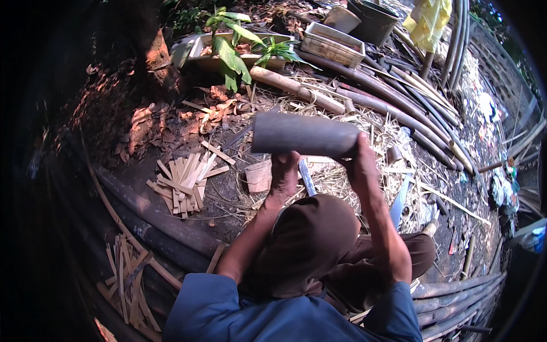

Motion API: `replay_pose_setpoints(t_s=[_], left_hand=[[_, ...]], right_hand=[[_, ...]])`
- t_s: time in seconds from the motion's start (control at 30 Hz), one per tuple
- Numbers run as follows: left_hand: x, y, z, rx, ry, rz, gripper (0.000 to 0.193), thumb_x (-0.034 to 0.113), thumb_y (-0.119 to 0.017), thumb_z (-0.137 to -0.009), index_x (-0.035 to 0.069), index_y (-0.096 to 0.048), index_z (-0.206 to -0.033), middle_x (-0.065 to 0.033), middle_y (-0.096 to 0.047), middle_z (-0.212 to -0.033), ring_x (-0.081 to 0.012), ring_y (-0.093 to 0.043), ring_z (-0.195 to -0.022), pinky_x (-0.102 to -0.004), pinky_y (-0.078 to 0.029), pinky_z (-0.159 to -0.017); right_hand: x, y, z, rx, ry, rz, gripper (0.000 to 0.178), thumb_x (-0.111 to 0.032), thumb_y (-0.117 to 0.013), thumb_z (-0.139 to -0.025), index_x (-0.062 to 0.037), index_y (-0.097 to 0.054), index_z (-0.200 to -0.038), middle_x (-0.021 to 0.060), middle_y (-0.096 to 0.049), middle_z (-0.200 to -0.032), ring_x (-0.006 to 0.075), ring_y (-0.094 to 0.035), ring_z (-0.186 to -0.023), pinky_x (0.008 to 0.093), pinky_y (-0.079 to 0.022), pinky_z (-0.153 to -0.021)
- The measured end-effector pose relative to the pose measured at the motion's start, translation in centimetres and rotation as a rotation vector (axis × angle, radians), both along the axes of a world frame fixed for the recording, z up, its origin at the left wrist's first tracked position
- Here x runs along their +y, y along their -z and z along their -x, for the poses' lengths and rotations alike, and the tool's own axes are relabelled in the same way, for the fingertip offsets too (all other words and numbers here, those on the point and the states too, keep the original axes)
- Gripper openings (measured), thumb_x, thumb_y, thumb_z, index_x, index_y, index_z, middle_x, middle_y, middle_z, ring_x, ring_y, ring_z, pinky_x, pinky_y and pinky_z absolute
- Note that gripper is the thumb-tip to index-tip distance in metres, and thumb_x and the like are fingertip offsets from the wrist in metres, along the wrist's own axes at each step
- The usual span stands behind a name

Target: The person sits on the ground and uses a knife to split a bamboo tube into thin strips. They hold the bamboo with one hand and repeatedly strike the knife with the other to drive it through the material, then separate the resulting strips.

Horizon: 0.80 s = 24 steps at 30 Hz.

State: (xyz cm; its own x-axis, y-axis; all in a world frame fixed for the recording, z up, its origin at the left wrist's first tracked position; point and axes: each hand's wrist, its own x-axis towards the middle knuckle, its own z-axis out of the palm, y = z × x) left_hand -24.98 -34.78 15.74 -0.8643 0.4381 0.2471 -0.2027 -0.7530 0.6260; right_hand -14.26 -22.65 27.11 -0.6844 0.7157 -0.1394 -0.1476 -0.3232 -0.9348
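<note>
A thick, dark bamboo section (305, 134) is raised in front of me, lying nearly level from left to right. My left hand (285, 172) grips its underside left of the middle, the fingers partly hidden behind it. Around its right end my right hand (361, 165) is closed. Below the bamboo a pale wooden block (259, 176) rests on the ground. A narrow blade-like strip (307, 176) lies by my left wrist, its lower end hidden by my knee. Beside my right forearm is a flat bluish-grey blade-like piece (400, 199).
Split bamboo slats (185, 181) lie heaped at left, with another slat bundle (132, 279) nearer me. Long bamboo poles (393, 108) stretch across the far right; more poles (456, 302) lie near right. Shavings (370, 188) cover the ground. A planter (199, 48) and crate (332, 45) stand beyond.
</note>
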Motion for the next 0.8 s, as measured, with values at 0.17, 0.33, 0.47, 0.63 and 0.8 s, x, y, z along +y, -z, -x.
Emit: replay_pose_setpoints(t_s=[0.17, 0.33, 0.47, 0.63, 0.8], left_hand=[[-5.5, 4.4, 4.4, -0.399, -0.044, 0.117, 0.084, 0.042, -0.082, -0.076, 0.010, -0.040, -0.141, -0.0069, -0.053, -0.129, -0.0231, -0.051, -0.117, -0.0466, -0.038, -0.107], [-20.9, 13.1, 8.6, -0.849, -0.148, 0.145, 0.077, 0.051, -0.077, -0.077, 0.014, -0.047, -0.138, -0.0105, -0.046, -0.139, -0.0273, -0.044, -0.128, -0.0562, -0.035, -0.111], [-26.3, 16.6, 6.7, -0.887, -0.273, 0.282, 0.078, 0.049, -0.078, -0.077, 0.013, -0.046, -0.138, -0.0115, -0.046, -0.139, -0.0282, -0.045, -0.127, -0.0564, -0.036, -0.110], [-23.8, 17.6, 3.6, -0.807, -0.334, 0.466, 0.079, 0.047, -0.079, -0.077, 0.012, -0.044, -0.139, -0.0128, -0.045, -0.139, -0.0292, -0.045, -0.127, -0.0566, -0.037, -0.109], [-21.3, 17.9, 2.1, -0.695, -0.399, 0.551, 0.080, 0.044, -0.079, -0.077, 0.010, -0.042, -0.140, -0.0141, -0.044, -0.139, -0.0302, -0.045, -0.127, -0.0568, -0.037, -0.108]], right_hand=[[0.3, 15.2, -1.0, -0.336, -0.171, -0.515, 0.049, -0.039, -0.040, -0.104, 0.0047, -0.055, -0.121, 0.0185, -0.058, -0.110, 0.0314, -0.059, -0.102, 0.0431, -0.049, -0.090], [-4.1, 32.1, -7.6, -0.921, 0.007, -0.890, 0.054, -0.033, -0.064, -0.089, -0.0060, -0.048, -0.133, 0.0246, -0.050, -0.116, 0.0439, -0.054, -0.105, 0.0508, -0.048, -0.089], [-3.6, 36.6, -10.4, -0.926, 0.053, -0.974, 0.055, -0.017, -0.068, -0.082, -0.0102, -0.046, -0.133, 0.0217, -0.050, -0.117, 0.0426, -0.054, -0.105, 0.0526, -0.049, -0.085], [-1.7, 36.2, -11.2, -1.100, -0.028, -0.983, 0.049, -0.028, -0.074, -0.076, -0.0091, -0.052, -0.116, 0.0150, -0.054, -0.108, 0.0378, -0.053, -0.103, 0.0540, -0.044, -0.083], [-2.9, 32.4, -9.2, -1.076, 0.043, -1.004, 0.047, -0.033, -0.074, -0.075, -0.0048, -0.050, -0.104, 0.0171, -0.058, -0.101, 0.0389, -0.056, -0.097, 0.0545, -0.044, -0.080]])
